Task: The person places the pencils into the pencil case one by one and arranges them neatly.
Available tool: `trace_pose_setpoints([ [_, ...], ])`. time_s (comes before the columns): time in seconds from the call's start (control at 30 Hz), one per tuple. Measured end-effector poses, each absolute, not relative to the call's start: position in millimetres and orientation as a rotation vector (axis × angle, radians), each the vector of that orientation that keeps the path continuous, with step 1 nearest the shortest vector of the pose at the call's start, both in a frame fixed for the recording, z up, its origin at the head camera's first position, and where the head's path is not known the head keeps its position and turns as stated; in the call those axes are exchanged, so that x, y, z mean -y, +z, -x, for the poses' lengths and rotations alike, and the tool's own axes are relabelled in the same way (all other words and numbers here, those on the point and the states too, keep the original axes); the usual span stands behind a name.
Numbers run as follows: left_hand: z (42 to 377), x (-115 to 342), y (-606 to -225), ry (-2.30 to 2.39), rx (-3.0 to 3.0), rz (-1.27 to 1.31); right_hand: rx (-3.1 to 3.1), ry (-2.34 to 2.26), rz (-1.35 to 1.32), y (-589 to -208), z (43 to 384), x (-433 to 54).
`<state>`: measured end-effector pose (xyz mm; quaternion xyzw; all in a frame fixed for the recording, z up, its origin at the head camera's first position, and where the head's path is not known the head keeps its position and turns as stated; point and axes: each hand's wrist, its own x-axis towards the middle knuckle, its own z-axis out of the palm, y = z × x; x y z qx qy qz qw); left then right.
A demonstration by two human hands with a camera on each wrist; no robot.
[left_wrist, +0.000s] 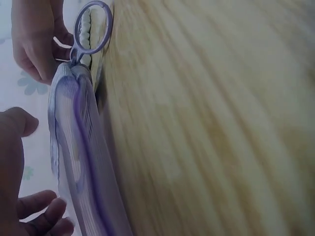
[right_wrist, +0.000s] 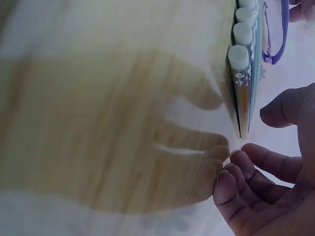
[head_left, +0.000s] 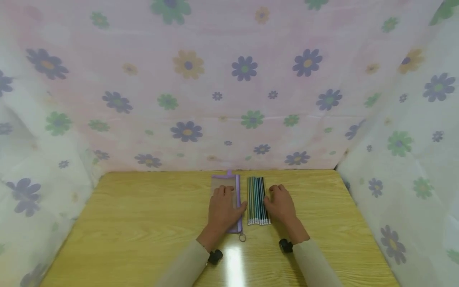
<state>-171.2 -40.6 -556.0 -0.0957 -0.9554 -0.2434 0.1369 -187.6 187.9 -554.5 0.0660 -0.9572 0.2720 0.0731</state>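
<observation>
- Your left grip (head_left: 224, 207) is over the mesh pouch (head_left: 223, 181), thumb and fingers spread; whether it presses down, you cannot tell from here.
- Your right grip (head_left: 282, 203) is loosely curved with its thumb apart, fingertips meeting the surface (head_left: 143, 215) just right of the pencils (head_left: 256, 199).
- The pencils lie side by side, right of the pouch (white erasers (right_wrist: 238, 58) toward you).
- A ring (left_wrist: 77, 29) hangs off the pouch's near end.

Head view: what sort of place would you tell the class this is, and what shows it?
Probably a screened-off tabletop workspace, though the wider room is hidden. Flower-patterned sheeting encloses three sides of a wood-grain table, where pencils lie beside a purple-trimmed pouch.
</observation>
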Motion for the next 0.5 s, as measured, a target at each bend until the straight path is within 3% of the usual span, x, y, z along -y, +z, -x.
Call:
trace_pose_setpoints([
  [0.5, 174.0, 34.4, -550.8, -0.87, 2.781, 0.202, 3.056, 0.933, -0.093, -537.0, 192.5, -178.9],
])
